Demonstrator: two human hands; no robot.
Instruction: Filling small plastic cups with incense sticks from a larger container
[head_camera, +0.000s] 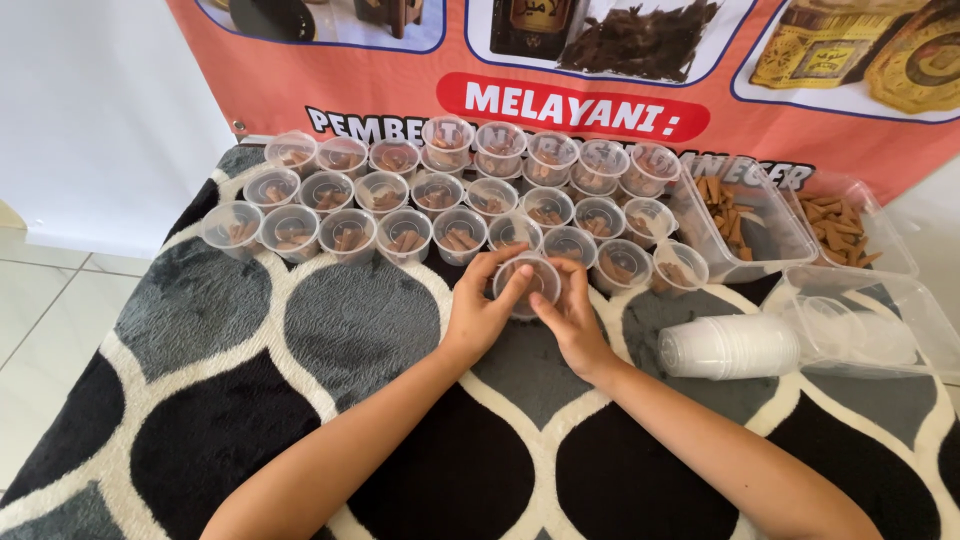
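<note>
Nearest to the camera, my two forearms run up over a black, grey and cream patterned rug (350, 330) and meet at one small clear plastic cup (528, 280). My left hand (480, 312) cups its left side, thumb on the lid and fingers (497, 262) curled round the far edge. My right hand (572, 318) grips the right side in the same way, thumb pressed on the lid. Both hands are closed on the cup, which sits on the rug directly between them. Its contents are mostly hidden behind my thumbs; a brownish tint shows through the lid.

Just beyond my fingertips stand rows of lidded cups (405, 195), packed side by side, each holding short brown sticks. The rows extend well to the left of my left hand and a short way to the right of my right hand.

To the right of my right hand a stack of empty cups (728, 346) lies on its side. Beyond it is a clear rectangular tub (750, 205) with loose brown sticks, and farther right a second tub (845, 222) of the same. An empty clear container (880, 325) lies near the stack.

Behind the rows hangs an orange printed banner (400, 75).
</note>
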